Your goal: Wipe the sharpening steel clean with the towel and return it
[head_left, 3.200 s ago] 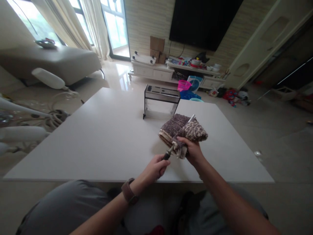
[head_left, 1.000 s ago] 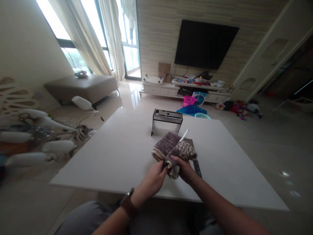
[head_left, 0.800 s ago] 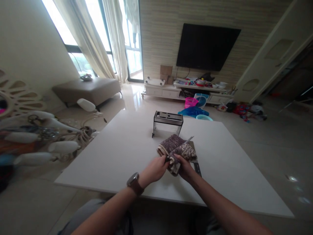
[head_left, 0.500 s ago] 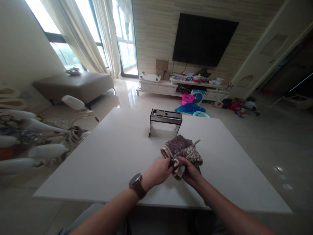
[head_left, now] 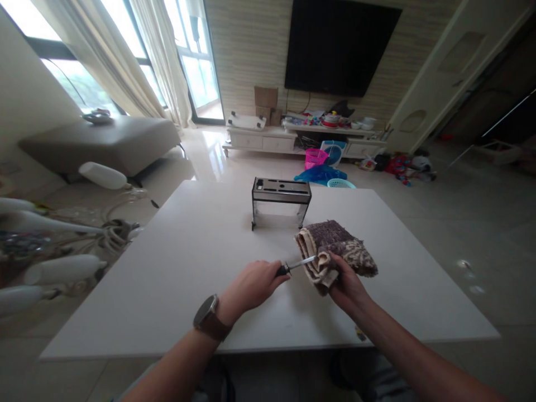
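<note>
My left hand (head_left: 252, 285) is closed round the dark handle of a knife (head_left: 298, 264). Its thin blade points right, and the tip goes into a folded brown and beige patterned towel (head_left: 334, 248). My right hand (head_left: 345, 280) grips the near edge of that towel, pinching it round the blade. Both hands hover just above the white table (head_left: 188, 262), near its front middle. A watch is on my left wrist.
A metal and clear knife rack (head_left: 281, 200) stands on the table behind the towel. Beyond are a low TV cabinet (head_left: 268, 138) with clutter, a wall TV (head_left: 339, 44), a grey sofa (head_left: 96, 145), and white chair parts (head_left: 50, 240) at the left.
The knife has been drawn leftward out of the towel, so more bare blade shows. The towel and my right hand moved right. The camera view shifted between frames.
</note>
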### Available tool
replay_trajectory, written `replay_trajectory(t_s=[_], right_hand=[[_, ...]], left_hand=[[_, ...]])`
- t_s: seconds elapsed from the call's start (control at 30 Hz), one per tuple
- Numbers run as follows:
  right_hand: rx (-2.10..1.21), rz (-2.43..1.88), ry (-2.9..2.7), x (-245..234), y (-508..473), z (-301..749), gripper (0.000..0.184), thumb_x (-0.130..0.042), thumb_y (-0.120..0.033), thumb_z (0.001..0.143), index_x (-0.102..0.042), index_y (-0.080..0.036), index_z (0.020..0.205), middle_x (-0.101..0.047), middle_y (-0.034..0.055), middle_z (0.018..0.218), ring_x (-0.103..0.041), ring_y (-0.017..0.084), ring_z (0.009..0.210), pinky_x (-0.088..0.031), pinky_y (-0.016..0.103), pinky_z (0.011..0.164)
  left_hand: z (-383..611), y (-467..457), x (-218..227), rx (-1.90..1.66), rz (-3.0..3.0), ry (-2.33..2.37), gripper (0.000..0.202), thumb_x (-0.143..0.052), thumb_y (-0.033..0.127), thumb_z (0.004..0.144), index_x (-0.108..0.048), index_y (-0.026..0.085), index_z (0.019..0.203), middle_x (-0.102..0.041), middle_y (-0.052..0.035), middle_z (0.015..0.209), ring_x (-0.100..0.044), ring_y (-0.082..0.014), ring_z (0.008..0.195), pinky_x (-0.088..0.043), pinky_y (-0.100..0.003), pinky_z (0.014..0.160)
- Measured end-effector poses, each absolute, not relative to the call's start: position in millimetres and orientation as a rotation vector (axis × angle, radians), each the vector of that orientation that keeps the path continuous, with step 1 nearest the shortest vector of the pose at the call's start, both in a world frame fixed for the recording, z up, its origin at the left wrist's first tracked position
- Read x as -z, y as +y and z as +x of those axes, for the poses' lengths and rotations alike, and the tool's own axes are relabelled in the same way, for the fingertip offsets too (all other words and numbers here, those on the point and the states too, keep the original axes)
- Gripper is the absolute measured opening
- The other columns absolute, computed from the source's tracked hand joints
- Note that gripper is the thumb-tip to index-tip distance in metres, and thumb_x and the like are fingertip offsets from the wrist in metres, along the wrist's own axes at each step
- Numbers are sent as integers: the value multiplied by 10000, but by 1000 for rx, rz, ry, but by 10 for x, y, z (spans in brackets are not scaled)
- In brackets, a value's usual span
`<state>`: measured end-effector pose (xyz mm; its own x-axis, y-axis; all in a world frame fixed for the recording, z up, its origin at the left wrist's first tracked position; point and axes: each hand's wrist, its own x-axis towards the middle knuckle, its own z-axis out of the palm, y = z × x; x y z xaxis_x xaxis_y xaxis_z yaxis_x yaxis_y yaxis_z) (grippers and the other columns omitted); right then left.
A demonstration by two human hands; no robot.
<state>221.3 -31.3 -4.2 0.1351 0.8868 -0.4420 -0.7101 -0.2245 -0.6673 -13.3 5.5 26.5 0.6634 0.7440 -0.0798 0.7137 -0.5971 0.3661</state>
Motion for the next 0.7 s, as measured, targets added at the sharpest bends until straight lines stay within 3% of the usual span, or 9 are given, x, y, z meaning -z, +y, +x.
replay_trajectory(t_s=[0.17,0.37,0.7], right_hand=[[-1597,-1038,-226,59,-495,1972,187,-798,-274,722,-724,-176,864,-779,30,821,-735,199,743,-603,312,727],[-1660,-1038,-114,19,-623,1770,249,-834,-220,663,-739,-153,883,-785,48,875,-729,194,741,-598,309,739],[-1648,-1012,-61,-90,-737,1896,197,-821,-210,700,-729,-142,860,-778,37,816,-739,184,741,-598,276,725]], left_hand=[[-72,-12,-186,-90,2550,1126,331,-392,472,1010,-574,197,986,-719,-99,885,-694,-282,810,-421,-328,638],[77,-86,-115,-93,2552,1065,178,-432,321,991,-552,189,991,-721,-97,894,-695,-268,807,-427,-322,644],[65,-101,-180,-93,2570,1010,298,-399,455,1007,-571,218,954,-723,-71,835,-690,-255,749,-359,-305,593]])
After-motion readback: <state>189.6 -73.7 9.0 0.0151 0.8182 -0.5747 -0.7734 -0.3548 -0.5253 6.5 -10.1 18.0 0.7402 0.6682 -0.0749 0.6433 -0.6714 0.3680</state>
